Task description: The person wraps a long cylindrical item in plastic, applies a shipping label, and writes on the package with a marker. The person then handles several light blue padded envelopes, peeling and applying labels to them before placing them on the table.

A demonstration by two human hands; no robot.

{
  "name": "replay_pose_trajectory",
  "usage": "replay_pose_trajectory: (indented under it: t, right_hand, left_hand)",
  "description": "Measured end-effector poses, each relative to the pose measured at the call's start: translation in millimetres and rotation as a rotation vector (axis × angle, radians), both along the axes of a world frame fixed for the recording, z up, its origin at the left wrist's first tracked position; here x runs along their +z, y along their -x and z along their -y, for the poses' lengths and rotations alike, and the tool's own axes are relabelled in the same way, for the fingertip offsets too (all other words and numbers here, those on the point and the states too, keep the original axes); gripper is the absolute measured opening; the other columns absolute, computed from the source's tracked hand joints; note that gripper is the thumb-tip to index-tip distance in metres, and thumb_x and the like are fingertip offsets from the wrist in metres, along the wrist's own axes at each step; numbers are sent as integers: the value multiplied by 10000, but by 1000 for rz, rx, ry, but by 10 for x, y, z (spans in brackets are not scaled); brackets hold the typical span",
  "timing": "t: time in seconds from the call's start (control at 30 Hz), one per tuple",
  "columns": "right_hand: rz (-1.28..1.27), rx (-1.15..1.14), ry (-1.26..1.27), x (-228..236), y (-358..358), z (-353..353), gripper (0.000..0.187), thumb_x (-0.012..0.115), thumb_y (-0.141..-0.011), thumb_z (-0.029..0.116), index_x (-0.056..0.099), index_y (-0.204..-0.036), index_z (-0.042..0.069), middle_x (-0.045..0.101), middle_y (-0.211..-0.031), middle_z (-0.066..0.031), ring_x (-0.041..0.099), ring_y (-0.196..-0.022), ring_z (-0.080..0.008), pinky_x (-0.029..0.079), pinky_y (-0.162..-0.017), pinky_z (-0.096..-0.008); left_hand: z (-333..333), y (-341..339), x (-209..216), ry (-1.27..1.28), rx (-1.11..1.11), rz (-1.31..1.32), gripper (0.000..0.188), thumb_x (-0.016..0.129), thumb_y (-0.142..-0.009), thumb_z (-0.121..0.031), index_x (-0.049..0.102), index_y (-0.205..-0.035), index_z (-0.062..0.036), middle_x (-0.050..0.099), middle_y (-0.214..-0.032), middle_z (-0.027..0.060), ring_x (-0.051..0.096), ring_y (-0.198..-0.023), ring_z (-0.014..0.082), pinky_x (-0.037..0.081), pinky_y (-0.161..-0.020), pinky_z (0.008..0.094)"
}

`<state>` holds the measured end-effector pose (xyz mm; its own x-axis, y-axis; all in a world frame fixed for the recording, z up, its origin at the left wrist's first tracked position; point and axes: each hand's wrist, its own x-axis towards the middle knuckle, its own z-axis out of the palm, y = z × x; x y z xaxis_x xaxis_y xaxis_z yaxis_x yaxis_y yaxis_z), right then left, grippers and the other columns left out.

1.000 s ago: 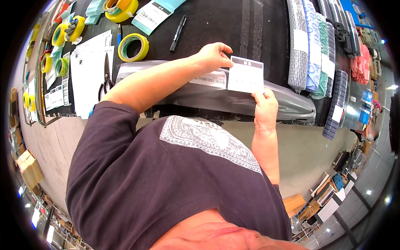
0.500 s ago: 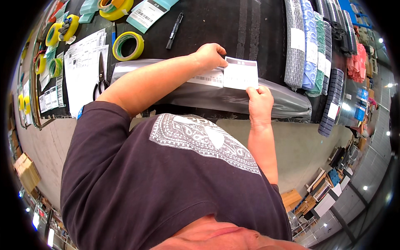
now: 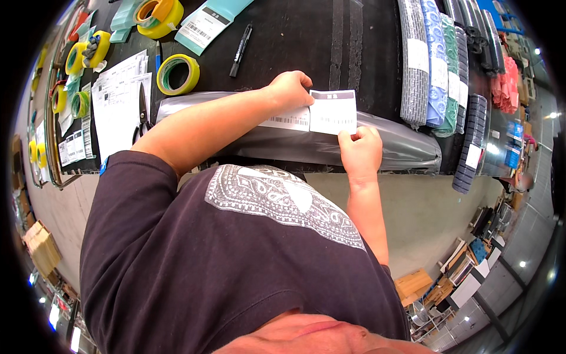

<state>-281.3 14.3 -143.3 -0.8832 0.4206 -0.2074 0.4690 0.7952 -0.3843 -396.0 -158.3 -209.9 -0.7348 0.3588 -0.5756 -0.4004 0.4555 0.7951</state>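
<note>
A long grey plastic-wrapped package (image 3: 401, 133) lies along the near edge of the black table. Over it, a white label (image 3: 333, 112) with a dark top band is held between my two hands. My left hand (image 3: 292, 89) pinches the label's left edge, its forearm stretched across the package. With thumb and finger my right hand (image 3: 361, 152) grips the lower right corner. Another white label (image 3: 289, 120) with a barcode lies on the package, right beside the held one and partly covered by my left forearm. Whether the held label touches the package I cannot tell.
Scissors (image 3: 142, 115) rest on printed sheets (image 3: 115, 106) at left. Near them are a yellow tape roll (image 3: 178, 75), a black marker (image 3: 241, 51) and a light-blue labelled packet (image 3: 206, 26). Patterned rolls (image 3: 415, 65) line the right side, with a dark roll (image 3: 470, 144) at the edge.
Both hands and the held label have shifted slightly left and nearer to me, closer over the barcode label. The grip on the label is unchanged.
</note>
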Motion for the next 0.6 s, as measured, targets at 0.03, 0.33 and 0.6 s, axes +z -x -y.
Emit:
replay_pose_trajectory:
  t: [0.03,0.33,0.6]
  right_hand:
    - [39,6,-39,39,-4,0,250,727,-721,257,607,-635,55,610,-870,-79,581,-889,-286,490,-750,-427]
    - [-456,505,-203,206,103,-148,142,782,-699,161,652,-729,112,584,-828,-22,557,-836,-249,454,-730,-388]
    - [-443,754,-21,-78,-54,-184,128,770,-713,158,709,-824,139,608,-864,2,558,-835,-229,444,-752,-369]
  left_hand:
    - [-4,-17,18,0,0,5,482,764,-768,-78,598,-1211,13,663,-945,78,647,-869,165,521,-798,285]
    - [24,-236,208,19,-44,-113,551,764,-753,-96,550,-1246,25,670,-894,70,654,-824,157,524,-782,275]
    - [103,-669,284,-12,8,-524,501,772,-742,-81,580,-1204,-57,567,-1186,115,576,-1083,221,482,-934,320]
